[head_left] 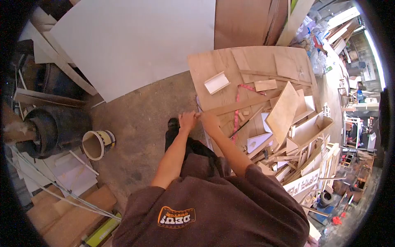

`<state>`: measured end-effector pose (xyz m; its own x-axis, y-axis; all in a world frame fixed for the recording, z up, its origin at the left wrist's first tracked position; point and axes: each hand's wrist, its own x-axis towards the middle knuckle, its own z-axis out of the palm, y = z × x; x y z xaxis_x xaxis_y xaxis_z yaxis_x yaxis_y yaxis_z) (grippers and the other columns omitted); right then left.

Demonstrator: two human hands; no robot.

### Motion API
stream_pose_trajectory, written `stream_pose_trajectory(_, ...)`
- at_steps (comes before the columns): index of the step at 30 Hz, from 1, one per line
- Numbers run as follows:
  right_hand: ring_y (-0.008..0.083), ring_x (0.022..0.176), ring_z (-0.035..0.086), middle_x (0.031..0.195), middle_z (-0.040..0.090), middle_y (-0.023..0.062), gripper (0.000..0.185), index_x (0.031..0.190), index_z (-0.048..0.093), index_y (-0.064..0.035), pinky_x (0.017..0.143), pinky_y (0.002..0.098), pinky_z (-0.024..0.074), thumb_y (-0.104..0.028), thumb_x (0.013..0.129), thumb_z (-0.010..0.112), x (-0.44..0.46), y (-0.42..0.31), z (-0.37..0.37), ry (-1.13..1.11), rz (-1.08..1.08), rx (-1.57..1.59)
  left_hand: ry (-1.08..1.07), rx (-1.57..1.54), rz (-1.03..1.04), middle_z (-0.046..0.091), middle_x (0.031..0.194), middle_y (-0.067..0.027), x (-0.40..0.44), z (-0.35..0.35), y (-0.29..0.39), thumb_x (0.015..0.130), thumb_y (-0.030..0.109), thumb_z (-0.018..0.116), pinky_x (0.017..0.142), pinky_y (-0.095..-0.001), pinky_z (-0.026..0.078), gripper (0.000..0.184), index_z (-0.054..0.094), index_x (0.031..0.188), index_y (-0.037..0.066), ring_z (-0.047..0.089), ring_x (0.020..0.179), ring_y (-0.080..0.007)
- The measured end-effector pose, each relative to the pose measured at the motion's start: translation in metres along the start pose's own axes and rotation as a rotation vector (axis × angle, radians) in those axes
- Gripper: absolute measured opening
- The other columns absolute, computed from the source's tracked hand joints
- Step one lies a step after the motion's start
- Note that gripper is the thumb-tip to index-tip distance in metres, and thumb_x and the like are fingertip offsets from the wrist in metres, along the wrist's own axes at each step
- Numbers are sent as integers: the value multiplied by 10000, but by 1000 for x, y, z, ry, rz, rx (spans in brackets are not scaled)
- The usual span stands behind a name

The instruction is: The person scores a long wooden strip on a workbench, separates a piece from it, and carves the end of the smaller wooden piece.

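My left hand (188, 121) is closed, its fingertips meeting my right hand at the left edge of a plywood sheet (197, 68). The fingers of my right hand (209, 122) are curled in as well. Whatever lies between the two hands is too small or hidden to make out. A long wooden strip (242, 102) runs across the plywood, its near end beside my right hand; I cannot tell whether the hand grips it. Crossing under or beside this strip is a pink measuring tape (236, 117). Farther up lies a small white-lined wooden piece (217, 83).
Loose boards and a box-like wooden offcut (312, 129) are heaped at the right. A large white panel (144, 41) stands ahead. On the floor to the left is a bucket (98, 145), near a black cylindrical object (66, 127). Cables (61, 189) hang at lower left.
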<state>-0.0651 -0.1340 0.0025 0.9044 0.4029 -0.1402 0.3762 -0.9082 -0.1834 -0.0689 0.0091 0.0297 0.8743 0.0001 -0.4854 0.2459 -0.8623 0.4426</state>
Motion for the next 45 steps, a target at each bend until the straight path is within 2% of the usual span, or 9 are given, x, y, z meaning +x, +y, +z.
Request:
stream_pose_trajectory(5, 326, 744, 643, 825, 621, 170, 134, 884, 589, -42, 609, 427, 515, -118, 846, 486, -54, -48, -182, -156, 81, 23, 152, -112, -2, 609, 1090, -126, 0, 17, -2, 893, 308, 416, 963, -484, 283, 295, 601, 1035, 127, 475, 1120, -317)
stream_pose_trajectory(12, 325, 691, 649, 762, 625, 156, 140, 905, 590, -37, 585, 434, 521, -117, 840, 496, 1, -14, -37, 48, 15, 28, 67, -36, -45, 571, 1157, -141, -1, 13, 2, 890, 288, 421, 1010, -525, 225, 296, 590, 1067, 121, 408, 1183, -357)
stream_pose_trajectory(20, 307, 681, 655, 772, 634, 150, 149, 883, 615, -30, 577, 410, 528, -132, 832, 518, -59, -36, -155, -283, 169, -3, 178, -51, -72, 518, 1216, -152, -2, 30, 1, 888, 353, 452, 1022, -562, 157, 338, 583, 1104, 128, 353, 1210, -363)
stream_pose_trajectory(23, 300, 694, 661, 767, 633, 165, 164, 905, 618, -32, 554, 409, 529, -137, 839, 510, -35, -31, -93, 128, 35, 85, 85, -103, -116, 516, 1219, -150, -8, 8, 10, 889, 350, 444, 1022, -565, 152, 345, 584, 1116, 133, 350, 1213, -359)
stream_pose_trajectory(26, 317, 709, 656, 778, 632, 167, 177, 931, 609, -33, 576, 435, 521, -140, 845, 498, 16, -24, -60, -251, 99, -30, 80, -64, -114, 519, 1215, -149, -4, 13, 6, 892, 354, 435, 1019, -565, 152, 349, 591, 1116, 136, 353, 1213, -359)
stream_pose_trajectory(31, 330, 746, 651, 784, 634, 156, 155, 854, 619, -47, 637, 451, 508, -136, 844, 493, -55, -41, -176, -106, 139, 171, 168, -117, -76, 525, 1205, -152, -3, 22, 5, 896, 346, 447, 1008, -573, 163, 330, 589, 1104, 133, 358, 1211, -372)
stream_pose_trajectory(38, 331, 736, 645, 805, 641, 155, 147, 903, 610, -52, 637, 433, 511, -137, 837, 510, -4, -13, -38, -29, 7, -3, 110, -89, -67, 535, 1192, -154, -1, 25, -1, 920, 362, 431, 1001, -571, 163, 329, 593, 1075, 122, 346, 1224, -379)
stream_pose_trajectory(41, 342, 728, 643, 846, 648, 172, 244, 1054, 598, -46, 638, 435, 522, -146, 842, 533, 13, -21, -48, -331, 158, 21, 58, -139, -91, 537, 1190, -151, -6, 10, 6, 919, 362, 431, 995, -559, 164, 324, 598, 1063, 124, 357, 1210, -374)
stream_pose_trajectory(45, 303, 764, 641, 833, 636, 139, 156, 927, 604, -53, 607, 400, 515, -122, 826, 508, -55, -33, -148, -107, 90, -9, 122, -181, -109, 542, 1181, -144, -9, 16, 8, 917, 363, 433, 981, -544, 175, 318, 599, 1062, 133, 380, 1180, -357)
